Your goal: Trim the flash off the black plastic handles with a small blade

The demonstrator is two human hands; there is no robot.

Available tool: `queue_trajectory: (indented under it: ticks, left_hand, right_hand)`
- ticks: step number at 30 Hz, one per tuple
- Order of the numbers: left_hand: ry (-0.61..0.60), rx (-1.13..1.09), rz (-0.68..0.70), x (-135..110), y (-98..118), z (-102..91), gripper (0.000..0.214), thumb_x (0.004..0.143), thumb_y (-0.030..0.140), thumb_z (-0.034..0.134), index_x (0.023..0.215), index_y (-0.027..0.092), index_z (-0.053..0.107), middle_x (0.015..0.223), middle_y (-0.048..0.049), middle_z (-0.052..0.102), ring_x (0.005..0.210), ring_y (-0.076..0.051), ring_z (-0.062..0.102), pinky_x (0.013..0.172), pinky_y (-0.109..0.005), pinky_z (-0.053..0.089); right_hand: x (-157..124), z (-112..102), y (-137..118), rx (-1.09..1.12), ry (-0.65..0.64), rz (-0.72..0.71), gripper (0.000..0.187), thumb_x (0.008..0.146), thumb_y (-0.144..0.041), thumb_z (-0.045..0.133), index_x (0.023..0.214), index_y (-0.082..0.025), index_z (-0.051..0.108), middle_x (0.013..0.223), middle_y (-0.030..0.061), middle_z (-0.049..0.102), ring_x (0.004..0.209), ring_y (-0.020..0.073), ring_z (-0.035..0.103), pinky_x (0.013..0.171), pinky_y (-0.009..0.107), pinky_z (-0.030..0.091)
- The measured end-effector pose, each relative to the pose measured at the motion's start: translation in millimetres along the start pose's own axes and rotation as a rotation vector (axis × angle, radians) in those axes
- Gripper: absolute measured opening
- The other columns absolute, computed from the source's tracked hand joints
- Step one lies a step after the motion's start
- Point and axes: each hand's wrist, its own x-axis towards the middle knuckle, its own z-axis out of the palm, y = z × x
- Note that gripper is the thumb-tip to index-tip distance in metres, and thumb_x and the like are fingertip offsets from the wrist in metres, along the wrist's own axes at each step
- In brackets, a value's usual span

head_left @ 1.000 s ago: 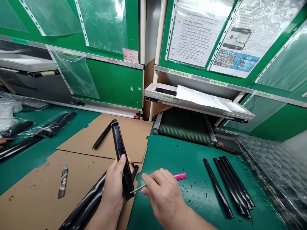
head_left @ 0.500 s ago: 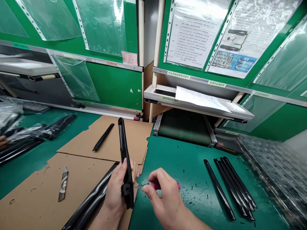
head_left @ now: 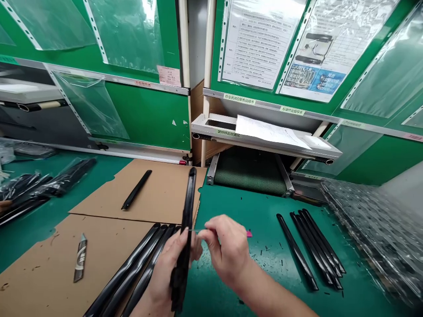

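- Gripping the glossy black bar (head_left: 187, 229) upright, your left hand (head_left: 172, 268) is clamped around its lower part, with the upper end standing clear above your fingers.
- Your right hand (head_left: 228, 248) pinches a pink-handled tool (head_left: 248, 234), its thin metal tip (head_left: 198, 230) reaching to the bar. Your hands are close together, but you can't tell from this view whether they touch.
- That tip sits just above your left fingers (head_left: 194, 246). Pushing hard could make it skid off the bar and jab them or scratch the gloss.
- The bundle of black bars (head_left: 132, 259) lies directly below your left hand. Losing your grip on the held bar could let it fall and scuff them.
- Black flecks (head_left: 264, 259) are scattered across the green mat (head_left: 251, 281). They could get beneath the group of black bars (head_left: 317, 251) and mark them if those bars are slid about.
- The knife (head_left: 80, 259) lies on the cardboard sheet (head_left: 42, 259), left of the bundle. Reaching across without looking could knock it or catch your hand.
- At the far left, a co-worker's hand (head_left: 4, 204) is beside plastic-wrapped bars (head_left: 66, 178); working too wide could bump them.
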Motion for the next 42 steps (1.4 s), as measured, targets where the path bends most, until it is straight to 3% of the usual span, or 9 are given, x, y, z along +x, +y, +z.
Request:
queue_trajectory:
  ticks: [3, 9, 15, 21, 26, 30, 33, 38, 42]
  left_hand:
    - [-0.017, -0.052, 0.054, 3.6, 6.0, -4.0, 0.044, 0.087, 0.048, 0.067, 0.06, 0.02, 0.046, 0.057, 0.0032, 0.038, 0.057, -0.014, 0.032, 0.055, -0.028, 0.035]
    - [0.03, -0.007, 0.107, 5.8, 13.6, -5.1, 0.042, 0.09, 0.048, 0.061, 0.06, 0.021, 0.05, 0.05, 0.0021, 0.037, 0.054, -0.016, 0.033, 0.054, -0.029, 0.035]
    - [0.083, -0.026, 0.168, 5.2, 14.5, 2.2, 0.039, 0.09, 0.044, 0.063, 0.06, 0.021, 0.052, 0.05, 0.002, 0.039, 0.054, -0.015, 0.034, 0.056, -0.027, 0.038]
    - [0.033, -0.052, 0.102, 3.2, 17.6, 3.8, 0.043, 0.087, 0.052, 0.064, 0.061, 0.021, 0.051, 0.049, 0.0029, 0.038, 0.05, -0.014, 0.034, 0.049, -0.027, 0.038]
    - [0.208, 0.019, 0.084, 0.6, 7.0, 8.2, 0.033, 0.084, 0.052, 0.07, 0.081, 0.02, 0.064, 0.058, 0.0038, 0.045, 0.051, -0.01, 0.038, 0.047, -0.022, 0.038]
    - [0.137, -0.082, 0.081, -1.5, 10.3, 17.5, 0.036, 0.088, 0.049, 0.064, 0.113, 0.023, 0.066, 0.081, -0.0019, 0.058, 0.068, -0.015, 0.052, 0.052, -0.024, 0.046]
    - [0.047, -0.21, 0.096, 1.6, 20.9, 20.9, 0.037, 0.093, 0.044, 0.058, 0.123, 0.024, 0.064, 0.083, -0.0002, 0.055, 0.062, -0.012, 0.047, 0.056, -0.024, 0.048]
    - [0.15, -0.083, 0.154, 8.5, 19.9, 17.5, 0.04, 0.09, 0.044, 0.063, 0.125, 0.024, 0.061, 0.071, 0.0035, 0.049, 0.055, -0.01, 0.039, 0.047, -0.021, 0.04]
    - [0.188, -0.094, 0.1, 7.5, 10.7, 17.1, 0.043, 0.089, 0.05, 0.063, 0.123, 0.025, 0.061, 0.075, 0.0018, 0.052, 0.062, -0.014, 0.045, 0.043, -0.021, 0.04]
  right_hand:
    - [-7.2, -5.4, -4.4, 0.043, -0.219, 0.001, 0.032, 0.107, -0.033, 0.041, 0.081, -0.02, 0.053, 0.064, -0.0014, 0.058, 0.055, 0.0122, 0.051, 0.054, 0.027, 0.029]
    - [-24.1, -7.3, -11.5, -0.036, -0.382, 0.079, 0.038, 0.106, -0.033, 0.04, 0.071, -0.021, 0.045, 0.06, -0.0019, 0.055, 0.05, 0.0114, 0.042, 0.052, 0.03, 0.018]
    - [-11.4, -21.9, -21.4, 0.578, -0.835, 0.431, 0.038, 0.1, -0.035, 0.05, 0.065, -0.022, 0.05, 0.055, -0.0056, 0.048, 0.051, 0.0089, 0.046, 0.05, 0.021, 0.027]
    - [-14.0, -21.5, -14.1, 0.467, -0.562, 0.538, 0.035, 0.103, -0.046, 0.038, 0.086, -0.022, 0.055, 0.086, 0.0018, 0.055, 0.071, 0.0141, 0.046, 0.063, 0.025, 0.035]
    - [-21.1, -6.4, -11.2, 0.472, -0.463, 0.621, 0.035, 0.096, -0.046, 0.052, 0.072, -0.02, 0.054, 0.064, -0.0029, 0.045, 0.058, 0.011, 0.04, 0.054, 0.025, 0.027]
    - [-27.2, 14.2, -17.3, 0.744, -0.411, 0.957, 0.042, 0.079, -0.053, 0.072, 0.064, -0.019, 0.052, 0.049, -0.009, 0.032, 0.045, 0.0059, 0.025, 0.044, 0.023, 0.017]
    - [-36.4, 25.0, -20.0, 1.075, -0.454, 1.125, 0.055, 0.071, -0.07, 0.072, 0.063, -0.022, 0.047, 0.042, -0.0119, 0.029, 0.038, 0.0051, 0.02, 0.039, 0.023, 0.014]
    - [-38.7, 21.8, -18.3, 0.961, -0.363, 1.032, 0.055, 0.075, -0.07, 0.071, 0.078, -0.018, 0.057, 0.049, -0.011, 0.033, 0.045, 0.0053, 0.025, 0.043, 0.021, 0.018]
    - [-30.0, 16.8, -20.7, 0.82, -0.339, 1.027, 0.05, 0.069, -0.059, 0.08, 0.069, -0.017, 0.054, 0.054, -0.009, 0.034, 0.052, 0.0056, 0.025, 0.047, 0.022, 0.02]
